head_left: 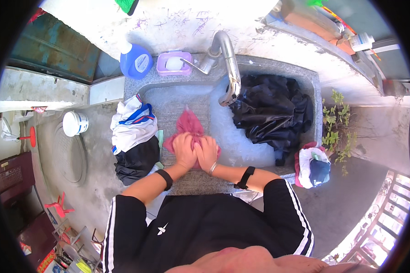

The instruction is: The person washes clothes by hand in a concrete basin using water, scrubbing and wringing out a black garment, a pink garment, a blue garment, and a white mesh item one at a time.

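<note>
A wet pinkish-red cloth (188, 123) lies bunched on the ribbed washboard slope (166, 102) of a stone laundry sink (318, 98). My left hand (185, 149) is closed on its near left part, fingers curled into the fabric. Right beside it, almost touching, my right hand (207, 151) grips the same cloth. Some of the fabric is hidden under both palms. In the basin to the right, a black garment (273, 111) is heaped in cloudy, sudsy water (250, 146). The curved metal faucet (232, 68) reaches over the basin's left part; no stream shows.
White clothes (133, 125) and a black garment (138, 160) hang over the sink's left edge. More folded clothes (312, 166) sit on the right front corner. A blue detergent bottle (135, 63) and pink soap dish (174, 63) stand along the back ledge. A white bucket (75, 123) is at left.
</note>
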The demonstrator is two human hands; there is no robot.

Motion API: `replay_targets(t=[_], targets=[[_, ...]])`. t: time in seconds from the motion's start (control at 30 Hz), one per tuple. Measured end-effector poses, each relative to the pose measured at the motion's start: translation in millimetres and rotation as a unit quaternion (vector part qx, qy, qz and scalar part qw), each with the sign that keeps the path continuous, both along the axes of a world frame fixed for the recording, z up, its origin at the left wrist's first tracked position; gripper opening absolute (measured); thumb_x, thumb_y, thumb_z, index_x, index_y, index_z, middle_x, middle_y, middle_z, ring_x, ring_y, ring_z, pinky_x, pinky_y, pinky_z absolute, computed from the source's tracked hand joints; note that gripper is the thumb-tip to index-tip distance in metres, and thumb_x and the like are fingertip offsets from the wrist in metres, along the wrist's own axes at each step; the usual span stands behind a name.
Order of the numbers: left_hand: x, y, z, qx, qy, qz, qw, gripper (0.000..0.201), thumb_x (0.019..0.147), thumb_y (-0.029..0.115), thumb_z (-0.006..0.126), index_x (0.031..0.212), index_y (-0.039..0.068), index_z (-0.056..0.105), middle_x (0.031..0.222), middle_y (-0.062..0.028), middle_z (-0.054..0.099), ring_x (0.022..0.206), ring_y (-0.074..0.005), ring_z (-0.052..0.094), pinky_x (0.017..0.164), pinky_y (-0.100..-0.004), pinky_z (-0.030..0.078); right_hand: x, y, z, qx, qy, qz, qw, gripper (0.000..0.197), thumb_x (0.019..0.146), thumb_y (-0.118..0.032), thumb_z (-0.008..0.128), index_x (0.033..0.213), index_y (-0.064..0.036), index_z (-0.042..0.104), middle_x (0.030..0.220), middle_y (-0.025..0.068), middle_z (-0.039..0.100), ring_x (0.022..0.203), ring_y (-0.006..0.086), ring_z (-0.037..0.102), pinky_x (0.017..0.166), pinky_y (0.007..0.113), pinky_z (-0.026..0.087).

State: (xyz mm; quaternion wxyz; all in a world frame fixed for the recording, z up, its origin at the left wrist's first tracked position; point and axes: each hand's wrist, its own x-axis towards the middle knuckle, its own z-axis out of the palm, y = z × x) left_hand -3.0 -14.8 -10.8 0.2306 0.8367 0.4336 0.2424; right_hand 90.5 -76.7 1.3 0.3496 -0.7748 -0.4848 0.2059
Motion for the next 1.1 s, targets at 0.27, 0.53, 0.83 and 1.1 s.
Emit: replay_targets(t=[0.27, 0.53, 0.83, 1.1], targets=[[60, 96, 8, -0.065, 0.123, 0.142, 0.980, 0.037, 0.080, 0.035, 0.049, 0.101, 0.003, 0.052, 0.101, -0.0170, 0.054, 0.094, -0.0333, 0.050, 0.079, -0.0455, 0.037, 56, 130, -18, 0.012, -0.130, -0.016, 0.991, 0.033, 0.085, -0.032, 0.044, 0.091, -0.0029, 0.059, 0.101, 0.0200, 0.054, 0.094, 0.0336, 0.048, 0.080, 0.041, 0.038], [4, -1, -2, -0.058, 0.059, 0.102, 0.991, 0.036, 0.079, 0.033, 0.050, 0.097, 0.002, 0.052, 0.095, -0.0159, 0.053, 0.096, -0.0330, 0.047, 0.082, -0.0447, 0.033, 10, 29, -18, 0.024, -0.019, 0.061, 0.998, 0.021, 0.082, -0.024, 0.047, 0.088, -0.0065, 0.058, 0.091, 0.0102, 0.055, 0.087, 0.0286, 0.049, 0.075, 0.042, 0.036], [18, 60, -15, 0.044, 0.065, 0.050, 0.996, 0.032, 0.079, 0.029, 0.045, 0.099, 0.004, 0.051, 0.100, -0.0157, 0.053, 0.096, -0.0341, 0.048, 0.082, -0.0461, 0.034, 30, 72, -22, -0.011, 0.033, 0.077, 0.996, 0.039, 0.082, -0.036, 0.049, 0.106, -0.0058, 0.053, 0.113, 0.0156, 0.049, 0.104, 0.0308, 0.044, 0.090, 0.044, 0.030], [56, 78, 0, -0.094, 0.150, 0.178, 0.968, 0.030, 0.080, 0.032, 0.048, 0.095, 0.007, 0.054, 0.093, -0.0135, 0.056, 0.092, -0.0326, 0.050, 0.077, -0.0448, 0.037, 55, 120, -44, -0.012, 0.012, 0.091, 0.996, 0.028, 0.083, -0.029, 0.047, 0.073, -0.0046, 0.057, 0.086, 0.0156, 0.055, 0.083, 0.0335, 0.050, 0.073, 0.045, 0.036]])
